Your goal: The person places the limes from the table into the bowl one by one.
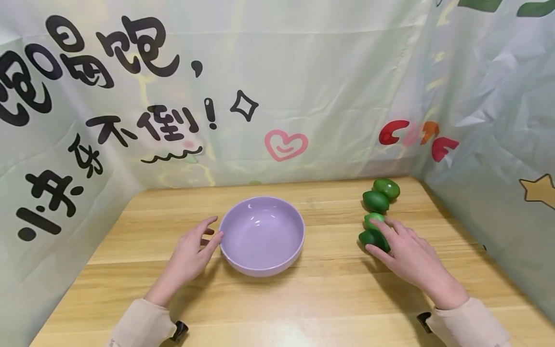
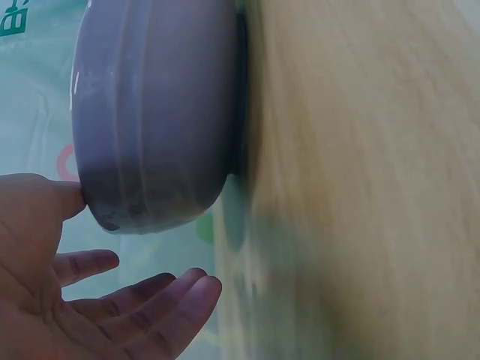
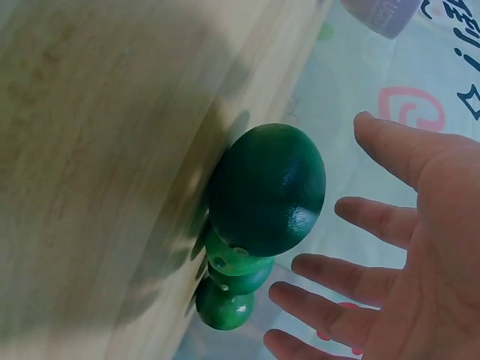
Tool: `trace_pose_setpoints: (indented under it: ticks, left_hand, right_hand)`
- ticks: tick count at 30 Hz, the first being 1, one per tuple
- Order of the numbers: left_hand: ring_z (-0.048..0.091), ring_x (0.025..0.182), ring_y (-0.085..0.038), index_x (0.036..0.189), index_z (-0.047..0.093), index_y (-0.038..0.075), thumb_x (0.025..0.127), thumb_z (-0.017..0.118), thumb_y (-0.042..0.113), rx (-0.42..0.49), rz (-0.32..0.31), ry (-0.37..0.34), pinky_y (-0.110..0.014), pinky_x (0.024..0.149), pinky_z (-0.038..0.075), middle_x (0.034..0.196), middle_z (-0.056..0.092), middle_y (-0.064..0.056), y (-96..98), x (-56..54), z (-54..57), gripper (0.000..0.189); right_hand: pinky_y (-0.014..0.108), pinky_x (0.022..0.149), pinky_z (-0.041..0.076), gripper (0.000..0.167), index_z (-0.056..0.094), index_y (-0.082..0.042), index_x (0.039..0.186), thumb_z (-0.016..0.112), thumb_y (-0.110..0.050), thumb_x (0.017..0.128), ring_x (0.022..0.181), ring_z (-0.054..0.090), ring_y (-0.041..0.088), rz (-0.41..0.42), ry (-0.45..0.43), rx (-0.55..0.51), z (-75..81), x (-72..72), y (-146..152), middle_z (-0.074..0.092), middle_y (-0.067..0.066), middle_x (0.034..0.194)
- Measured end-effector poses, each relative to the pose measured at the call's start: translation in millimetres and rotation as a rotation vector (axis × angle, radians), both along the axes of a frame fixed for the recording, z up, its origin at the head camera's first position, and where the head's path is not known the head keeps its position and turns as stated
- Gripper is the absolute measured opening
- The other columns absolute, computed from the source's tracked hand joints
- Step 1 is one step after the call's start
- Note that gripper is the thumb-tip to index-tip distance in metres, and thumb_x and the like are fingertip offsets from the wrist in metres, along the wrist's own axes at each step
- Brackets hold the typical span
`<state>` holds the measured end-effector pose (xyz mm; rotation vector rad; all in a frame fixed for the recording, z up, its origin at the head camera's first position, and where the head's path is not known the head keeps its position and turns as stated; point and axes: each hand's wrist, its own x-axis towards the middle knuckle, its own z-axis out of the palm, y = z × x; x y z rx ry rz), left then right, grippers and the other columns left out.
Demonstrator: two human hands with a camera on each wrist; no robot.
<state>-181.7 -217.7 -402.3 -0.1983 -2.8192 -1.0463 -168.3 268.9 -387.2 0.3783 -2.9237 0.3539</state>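
Note:
A light purple bowl point(image 1: 262, 236) stands upright on the wooden table, with nothing inside it. My left hand point(image 1: 191, 253) is at its left side, fingers loosely spread and the thumb tip touching the bowl near the rim. In the left wrist view the other fingers point(image 2: 161, 315) are apart from the bowl wall point(image 2: 161, 112). Several green limes lie in a row on the right. My right hand point(image 1: 409, 253) hovers over the nearest lime point(image 1: 374, 238), partly hiding it. The right wrist view shows its fingers spread beside that lime point(image 3: 268, 189), with a gap between.
Behind the nearest lime lie a lighter lime point(image 1: 374, 220), a dark one point(image 1: 375, 201) and the farthest one point(image 1: 387, 189). The wooden table point(image 1: 277, 308) is bounded by a printed cloth point(image 1: 338, 96) at the back and both sides.

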Motion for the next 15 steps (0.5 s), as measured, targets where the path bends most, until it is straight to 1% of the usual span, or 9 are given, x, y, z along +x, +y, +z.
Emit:
trace_pose_setpoints:
  ticks: [2,5,7,9,11,15]
  left_hand:
    - [0.076,0.113,-0.038,0.160,0.048,0.015,0.111,0.057,0.044,0.019,0.002,-0.015,-0.052,0.094,0.068,0.138,0.068,-0.025,-0.3,-0.5,-1.3,0.058]
    - [0.076,0.114,-0.038,0.161,0.046,0.016,0.111,0.057,0.045,0.063,0.004,-0.045,-0.041,0.084,0.071,0.138,0.068,-0.025,-0.3,-1.1,-2.6,0.058]
    - [0.076,0.114,-0.038,0.161,0.046,0.016,0.111,0.058,0.045,0.091,0.003,-0.062,-0.032,0.075,0.070,0.139,0.068,-0.025,0.0,-1.1,-3.4,0.059]
    - [0.076,0.112,-0.036,0.162,0.045,0.017,0.111,0.058,0.045,0.109,0.004,-0.075,-0.027,0.070,0.068,0.138,0.068,-0.025,0.3,-0.9,-4.1,0.060]
    - [0.076,0.111,-0.035,0.162,0.045,0.018,0.111,0.058,0.046,0.116,0.006,-0.081,-0.025,0.068,0.067,0.138,0.068,-0.024,0.4,-1.0,-4.8,0.060]
    - [0.077,0.108,-0.031,0.162,0.045,0.020,0.111,0.058,0.046,0.128,0.013,-0.091,-0.025,0.068,0.067,0.138,0.069,-0.023,0.0,-1.3,-6.7,0.059]
  right_hand:
    - [0.074,0.077,0.060,0.067,0.052,-0.017,0.156,0.072,-0.049,0.101,0.122,0.061,0.059,0.001,-0.005,-0.001,-1.5,-0.8,0.1,0.056,0.033,0.147]
    - [0.073,0.076,0.060,0.067,0.052,-0.016,0.156,0.073,-0.048,0.101,0.120,0.062,0.059,0.007,-0.003,0.002,-3.6,-1.8,0.2,0.056,0.034,0.146]
    - [0.071,0.076,0.061,0.067,0.053,-0.015,0.155,0.074,-0.047,0.101,0.119,0.063,0.058,0.012,0.000,0.005,-4.6,-2.1,0.2,0.057,0.034,0.145]
    - [0.070,0.076,0.061,0.067,0.053,-0.014,0.155,0.075,-0.046,0.100,0.117,0.064,0.058,0.015,0.004,0.007,-5.4,-2.1,0.1,0.058,0.034,0.144]
    - [0.069,0.075,0.062,0.066,0.054,-0.014,0.154,0.075,-0.045,0.100,0.115,0.065,0.056,0.016,0.006,0.007,-6.2,-2.5,-0.3,0.059,0.033,0.143]
    - [0.067,0.073,0.062,0.067,0.054,-0.013,0.154,0.076,-0.045,0.099,0.110,0.067,0.053,0.019,0.002,0.014,-8.3,-4.2,-0.4,0.061,0.032,0.136]
